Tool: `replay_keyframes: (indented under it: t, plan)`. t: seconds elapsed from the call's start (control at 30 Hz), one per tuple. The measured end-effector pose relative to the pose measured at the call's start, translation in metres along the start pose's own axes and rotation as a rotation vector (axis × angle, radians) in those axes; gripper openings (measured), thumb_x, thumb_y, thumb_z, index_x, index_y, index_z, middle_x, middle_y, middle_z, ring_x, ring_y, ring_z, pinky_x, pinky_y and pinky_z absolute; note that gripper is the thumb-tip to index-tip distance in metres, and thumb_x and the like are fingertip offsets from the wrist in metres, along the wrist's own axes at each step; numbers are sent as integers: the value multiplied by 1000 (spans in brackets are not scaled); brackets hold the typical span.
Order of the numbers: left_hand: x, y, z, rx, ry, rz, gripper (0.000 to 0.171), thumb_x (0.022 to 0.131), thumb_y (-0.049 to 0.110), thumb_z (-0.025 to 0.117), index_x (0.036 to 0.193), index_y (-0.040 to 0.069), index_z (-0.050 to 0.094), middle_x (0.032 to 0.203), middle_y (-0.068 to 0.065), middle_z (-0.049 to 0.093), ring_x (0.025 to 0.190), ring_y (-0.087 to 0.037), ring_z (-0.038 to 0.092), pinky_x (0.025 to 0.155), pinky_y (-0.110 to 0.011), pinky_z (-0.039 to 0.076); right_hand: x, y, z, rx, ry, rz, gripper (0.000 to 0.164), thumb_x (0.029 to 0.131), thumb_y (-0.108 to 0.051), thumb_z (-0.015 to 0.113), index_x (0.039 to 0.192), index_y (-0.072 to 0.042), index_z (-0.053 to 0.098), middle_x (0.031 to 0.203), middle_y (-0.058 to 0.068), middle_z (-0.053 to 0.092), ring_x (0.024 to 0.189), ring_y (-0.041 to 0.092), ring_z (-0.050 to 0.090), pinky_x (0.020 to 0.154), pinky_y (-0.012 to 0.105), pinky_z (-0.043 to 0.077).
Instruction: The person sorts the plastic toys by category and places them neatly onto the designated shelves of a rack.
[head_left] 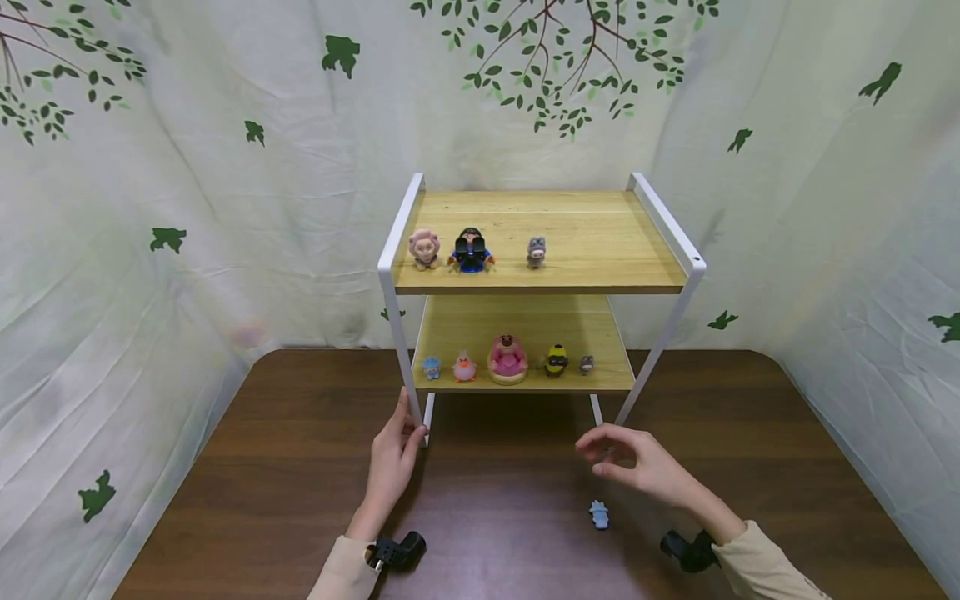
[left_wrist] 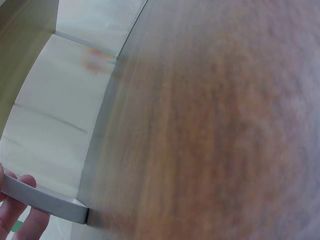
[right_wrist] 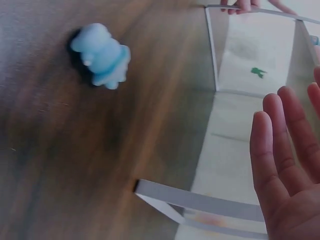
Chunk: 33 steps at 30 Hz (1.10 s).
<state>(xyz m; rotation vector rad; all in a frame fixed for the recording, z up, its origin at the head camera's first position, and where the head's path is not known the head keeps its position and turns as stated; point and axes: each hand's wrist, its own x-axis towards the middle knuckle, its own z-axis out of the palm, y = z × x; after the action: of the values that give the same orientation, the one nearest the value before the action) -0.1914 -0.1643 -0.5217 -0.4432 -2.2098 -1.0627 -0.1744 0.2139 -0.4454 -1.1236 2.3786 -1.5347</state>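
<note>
A two-tier shelf (head_left: 525, 288) with white legs stands on the brown table. My left hand (head_left: 393, 454) holds its front left leg (left_wrist: 47, 200) low down, thumb on one side and fingers on the other. My right hand (head_left: 637, 462) hovers near the front right leg, fingers loosely bent and nothing between them; in the right wrist view its fingers (right_wrist: 285, 145) extend apart from the leg. A small light blue figurine (head_left: 599, 514) lies on the table below the right hand, and shows larger in the right wrist view.
On the top board stand a pink-maned figure (head_left: 424, 249), a dark figure with binoculars (head_left: 471, 251) and a grey figure (head_left: 536, 252). Several more line the lower board, among them a pink bear (head_left: 507, 360) and a yellow-black figure (head_left: 556, 361). A leaf-print curtain (head_left: 300, 208) hangs behind.
</note>
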Motion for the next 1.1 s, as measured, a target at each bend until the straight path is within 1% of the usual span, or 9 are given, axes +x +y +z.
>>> replay_keyframes:
  t: [0.07, 0.13, 0.3, 0.4, 0.57, 0.67, 0.83, 0.93, 1.1]
  plan:
    - [0, 0, 0, 0, 1, 2, 83, 83, -8, 67, 151, 10, 23, 78, -7, 57, 67, -18, 61, 58, -34, 55, -2, 2, 1, 6, -6, 16, 26, 91, -4, 65, 116, -5, 61, 108, 3, 65, 91, 29, 62, 76, 31, 53]
    - [0, 0, 0, -1, 1, 4, 84, 83, -8, 68, 152, 11, 22, 78, -7, 57, 67, -18, 61, 58, -34, 55, -5, 4, 3, 15, -11, 28, 26, 90, -2, 64, 116, -5, 60, 108, 7, 65, 92, 30, 62, 76, 31, 53]
    - [-1, 0, 0, -3, 4, 9, 88, 83, -8, 67, 153, 16, 20, 77, -7, 57, 66, -18, 61, 58, -33, 55, -10, 8, 6, 34, -18, 67, 27, 90, 0, 64, 116, -5, 61, 108, 18, 64, 93, 28, 62, 77, 30, 53]
    - [-1, -1, 0, -1, 7, 11, 88, 83, -8, 68, 153, 16, 21, 77, -7, 57, 66, -18, 62, 58, -32, 55, -13, 11, 7, 40, -26, 89, 27, 90, 0, 64, 116, -5, 61, 107, 19, 63, 93, 28, 62, 76, 30, 53]
    - [0, -1, 0, -3, 9, 18, 88, 82, -8, 68, 153, 15, 21, 77, -7, 57, 66, -18, 61, 58, -33, 55, -16, 19, 10, 38, -46, 78, 27, 89, 2, 64, 115, -4, 61, 106, 19, 63, 92, 29, 62, 75, 31, 53]
    - [0, -1, 0, -2, 10, 20, 89, 82, -8, 68, 153, 17, 20, 77, -7, 57, 66, -18, 61, 58, -32, 54, -19, 24, 13, 46, -62, 62, 27, 88, 4, 64, 114, -1, 61, 105, 20, 63, 90, 31, 62, 74, 32, 54]
    - [0, 0, -1, -7, 10, 21, 89, 82, -8, 69, 153, 16, 20, 77, -7, 57, 66, -17, 60, 57, -32, 54, -24, 31, 16, 57, -95, 66, 24, 88, 5, 64, 111, 1, 61, 102, 18, 64, 88, 30, 62, 72, 31, 54]
    - [0, 0, -1, -13, 11, 22, 88, 82, -8, 69, 153, 15, 21, 78, -7, 57, 66, -17, 60, 57, -32, 54, -26, 32, 19, 51, -105, 81, 22, 88, 2, 65, 109, 0, 62, 100, 16, 65, 85, 27, 62, 68, 30, 54]
    - [0, 0, -1, -12, 14, 21, 88, 82, -8, 68, 153, 15, 21, 78, -7, 57, 66, -17, 60, 58, -33, 54, -30, 32, 21, 31, -116, 117, 19, 88, -1, 65, 107, -2, 63, 97, 12, 66, 80, 14, 60, 60, 27, 52]
